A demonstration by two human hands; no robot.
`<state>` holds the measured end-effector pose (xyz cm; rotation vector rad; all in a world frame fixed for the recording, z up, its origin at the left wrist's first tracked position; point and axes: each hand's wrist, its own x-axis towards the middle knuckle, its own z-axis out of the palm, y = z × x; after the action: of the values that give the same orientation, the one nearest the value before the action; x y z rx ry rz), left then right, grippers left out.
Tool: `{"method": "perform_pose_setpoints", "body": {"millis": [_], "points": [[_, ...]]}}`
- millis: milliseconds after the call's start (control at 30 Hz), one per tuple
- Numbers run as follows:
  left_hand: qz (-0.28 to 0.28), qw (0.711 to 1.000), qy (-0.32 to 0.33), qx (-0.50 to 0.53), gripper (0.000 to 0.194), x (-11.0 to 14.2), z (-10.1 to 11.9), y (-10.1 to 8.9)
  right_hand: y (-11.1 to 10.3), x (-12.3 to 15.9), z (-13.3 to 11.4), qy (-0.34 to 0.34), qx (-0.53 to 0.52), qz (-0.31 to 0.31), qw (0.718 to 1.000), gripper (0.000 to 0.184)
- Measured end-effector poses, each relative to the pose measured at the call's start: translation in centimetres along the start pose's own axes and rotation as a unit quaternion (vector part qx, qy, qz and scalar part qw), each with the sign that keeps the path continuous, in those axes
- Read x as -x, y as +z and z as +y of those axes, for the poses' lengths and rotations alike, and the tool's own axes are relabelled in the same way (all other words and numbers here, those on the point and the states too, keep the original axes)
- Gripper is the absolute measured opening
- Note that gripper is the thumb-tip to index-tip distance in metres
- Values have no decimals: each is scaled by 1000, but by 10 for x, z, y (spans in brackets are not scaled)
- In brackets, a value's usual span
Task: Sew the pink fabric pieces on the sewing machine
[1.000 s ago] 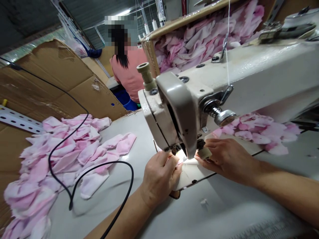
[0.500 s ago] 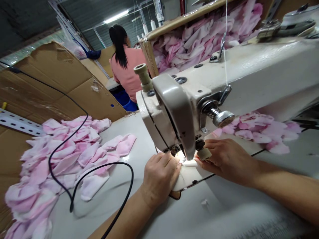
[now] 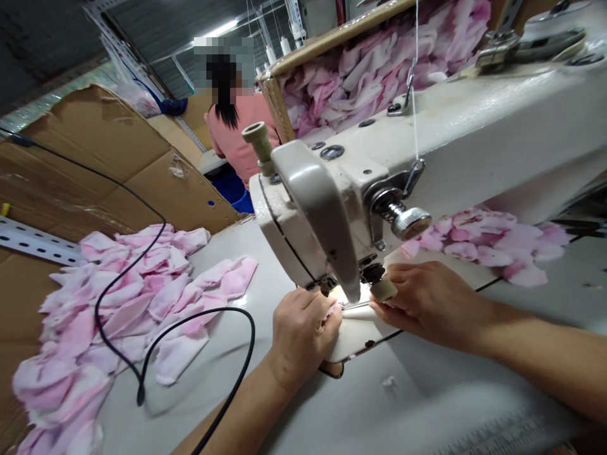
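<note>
Pale fabric piece [image 3: 358, 332] lies under the sewing machine head [image 3: 308, 215], long axis left-to-right, left hand [image 3: 303, 338] closed over it, right hand [image 3: 429, 308] pinching its right end.

The sewing machine head [image 3: 313, 208] is glossy painted metal, the pink cloth [image 3: 128, 297] matt, the cardboard [image 3: 175, 202] rough.

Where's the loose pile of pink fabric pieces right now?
In the head view, it lies on the left of the white table, left of the sewing machine, with a black cable draped across it; the pile spills toward the cardboard.
</note>
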<state>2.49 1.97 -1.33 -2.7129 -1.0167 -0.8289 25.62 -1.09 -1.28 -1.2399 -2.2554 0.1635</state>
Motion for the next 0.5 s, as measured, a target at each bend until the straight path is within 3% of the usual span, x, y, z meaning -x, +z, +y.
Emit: {"method": "perform_pose_setpoints", "body": {"millis": [167,333,500], "points": [[-11,1000,2,5,15,0,1,0,5,-2,-3,11,44,9,999,21],[-17,997,68,-18,8,1,5,-4,2,-1,2,15,65,5,998,19],[-44,994,92,-44,14,2,10,-9,-1,3,5,-8,55,37,998,20]]}}
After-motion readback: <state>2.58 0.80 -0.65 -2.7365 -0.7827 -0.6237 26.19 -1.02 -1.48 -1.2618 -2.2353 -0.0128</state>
